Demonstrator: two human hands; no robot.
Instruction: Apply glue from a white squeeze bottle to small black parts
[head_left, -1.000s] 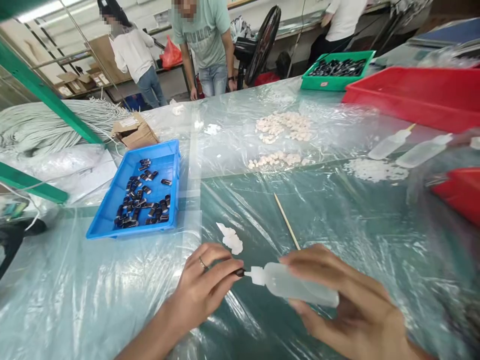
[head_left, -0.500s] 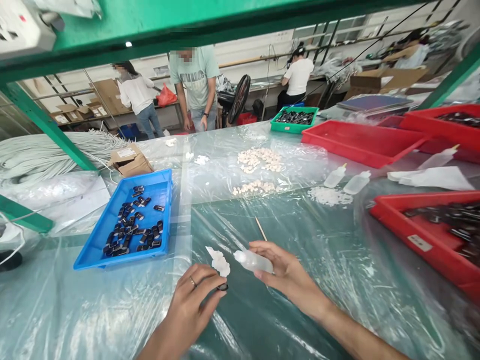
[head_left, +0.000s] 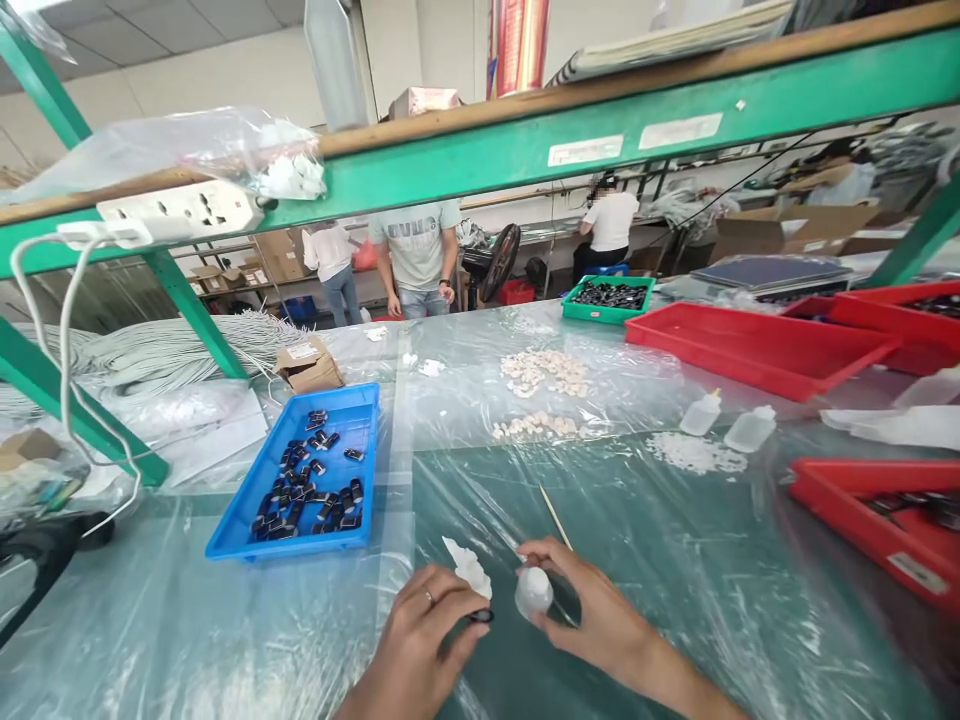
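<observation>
Between the thumb and fingers of my left hand (head_left: 427, 640) is a small black oval part (head_left: 481, 615); the fingers hide some of it. My right hand (head_left: 600, 615) grips a translucent plastic squeeze bottle (head_left: 534, 592), one end of it facing me. The two hands are a short way apart, low over the plastic-covered table (head_left: 637, 530). Just beyond my left fingers lies a crumpled white tissue (head_left: 469, 565). A thin wooden stick (head_left: 555, 515) rests on the sheet beyond my right hand.
At left stands a blue tray (head_left: 225, 540) of small black parts. Beige pieces (head_left: 544, 372) are spread farther back. Two squeeze bottles (head_left: 701, 412) stand by white bits (head_left: 694, 452). Red trays (head_left: 862, 540) line the right side. A green shelf beam (head_left: 465, 165) crosses above.
My view has tilted up, showing more of the shelf. The bottle in my right hand has turned from lying sideways to pointing its end at me. My left hand keeps its black part.
</observation>
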